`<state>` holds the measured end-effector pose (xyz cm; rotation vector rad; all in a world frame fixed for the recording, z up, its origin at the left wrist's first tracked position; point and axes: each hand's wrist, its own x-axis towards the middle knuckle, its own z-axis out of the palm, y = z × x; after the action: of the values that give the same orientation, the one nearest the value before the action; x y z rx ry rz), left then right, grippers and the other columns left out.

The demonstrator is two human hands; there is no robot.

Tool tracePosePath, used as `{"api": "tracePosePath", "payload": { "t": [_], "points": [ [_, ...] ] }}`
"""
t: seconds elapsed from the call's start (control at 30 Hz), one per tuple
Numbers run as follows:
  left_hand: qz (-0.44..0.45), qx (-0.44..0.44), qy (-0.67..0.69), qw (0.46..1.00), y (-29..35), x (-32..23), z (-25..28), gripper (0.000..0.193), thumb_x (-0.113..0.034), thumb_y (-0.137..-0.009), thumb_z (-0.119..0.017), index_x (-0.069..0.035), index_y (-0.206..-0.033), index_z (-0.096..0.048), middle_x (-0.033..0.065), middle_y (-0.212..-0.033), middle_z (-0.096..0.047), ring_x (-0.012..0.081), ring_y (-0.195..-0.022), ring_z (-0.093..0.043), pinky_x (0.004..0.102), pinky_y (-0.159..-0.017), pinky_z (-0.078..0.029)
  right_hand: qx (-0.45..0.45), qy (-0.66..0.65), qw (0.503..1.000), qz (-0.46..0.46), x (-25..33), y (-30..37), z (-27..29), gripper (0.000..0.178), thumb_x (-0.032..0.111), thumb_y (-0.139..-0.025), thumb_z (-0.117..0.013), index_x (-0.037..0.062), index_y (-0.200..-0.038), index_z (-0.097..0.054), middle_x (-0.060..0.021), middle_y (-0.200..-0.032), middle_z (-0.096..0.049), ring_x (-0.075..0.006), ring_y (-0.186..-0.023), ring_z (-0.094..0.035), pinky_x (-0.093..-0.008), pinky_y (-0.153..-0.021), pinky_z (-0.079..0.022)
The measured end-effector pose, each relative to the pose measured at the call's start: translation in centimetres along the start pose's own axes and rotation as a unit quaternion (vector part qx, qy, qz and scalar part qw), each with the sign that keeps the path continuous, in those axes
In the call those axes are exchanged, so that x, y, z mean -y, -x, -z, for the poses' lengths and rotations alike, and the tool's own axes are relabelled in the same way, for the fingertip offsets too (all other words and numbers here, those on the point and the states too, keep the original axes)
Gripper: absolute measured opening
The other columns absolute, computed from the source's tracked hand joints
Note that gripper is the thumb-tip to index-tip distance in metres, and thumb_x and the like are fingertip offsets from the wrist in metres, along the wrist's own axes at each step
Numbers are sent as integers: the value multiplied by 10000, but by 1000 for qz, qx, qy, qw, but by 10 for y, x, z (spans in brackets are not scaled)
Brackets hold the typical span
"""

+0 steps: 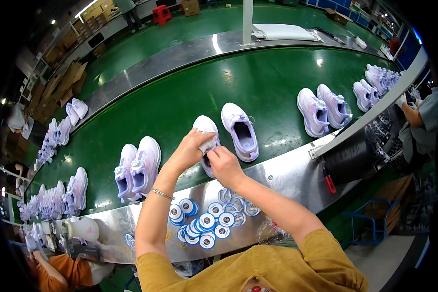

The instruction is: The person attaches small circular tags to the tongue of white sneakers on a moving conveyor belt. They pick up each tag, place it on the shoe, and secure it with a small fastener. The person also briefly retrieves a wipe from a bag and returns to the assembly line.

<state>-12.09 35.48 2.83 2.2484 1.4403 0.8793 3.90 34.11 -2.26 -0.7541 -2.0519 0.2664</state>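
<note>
The person in the mustard-yellow top is leaning over a green conveyor belt (180,107), both hands working at one white-and-lilac sneaker (205,127) that is lying on the belt close to its near steel edge (282,177). The left hand (189,152) is curling over the shoe's opening, fingers bent and gripping the collar or tongue. The right hand (224,163) is pressing in just beside it at the heel end, fingers folded; it seems to be pinching something small there, though the hands are hiding it from view. A thin bracelet (162,194) is sitting on the left wrist.

Just to the right of the held shoe, its mate (240,130) is lying sole-down with its opening facing up, near but not touching. Another pair of sneakers (137,168) is resting on the belt to the left, and a further pair (324,109) is sitting well apart to the right. More shoes are lining up along the belt at both far ends.

On the steel edge below the hands, a cluster of round white-and-blue discs (207,221) is lying scattered, overlapping one another. Another worker's arm (411,114) is reaching in at the far right.
</note>
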Motion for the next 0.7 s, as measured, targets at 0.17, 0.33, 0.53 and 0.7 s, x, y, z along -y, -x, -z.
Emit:
{"api": "tracePosePath", "payload": {
  "t": [0.17, 0.33, 0.53, 0.7],
  "points": [
    [108, -88, 11, 990, 25, 22, 41, 312, 0, -724, -626, 7, -1034, -666, 215, -915, -640, 362, -924, -586, 427, -778, -488, 6, 7, 1000, -10, 42, -17, -33, 79, -1, -768, -581, 33, -792, -514, -119, -768, -513, -297, -732, -545, -397, -626, -469],
    [79, -59, -130, 987, 35, 19, 26, 245, 1, -697, -644, -5, -939, -681, 195, -910, -598, 360, -880, -565, 438, -759, -488, 3, 2, 1000, -11, 46, -18, -40, 75, -5, -773, -577, 31, -798, -516, -119, -774, -520, -297, -733, -551, -396, -629, -470],
    [42, 14, 1, 999, 5, 11, 7, 288, 12, -710, -649, 19, -997, -672, 193, -906, -619, 348, -879, -573, 398, -776, -490, 8, -6, 1000, -2, 6, -2, -16, 76, -3, -777, -580, 35, -799, -518, -116, -771, -521, -296, -733, -552, -393, -630, -470],
    [178, -60, 183, 965, 2, 18, -1, 364, 20, -720, -655, 20, -1084, -644, 202, -927, -641, 337, -872, -605, 373, -755, -505, 13, 4, 1000, 0, -7, 2, -8, 82, 3, -773, -587, 37, -795, -516, -116, -779, -524, -291, -734, -553, -389, -626, -468]
  ]
}}
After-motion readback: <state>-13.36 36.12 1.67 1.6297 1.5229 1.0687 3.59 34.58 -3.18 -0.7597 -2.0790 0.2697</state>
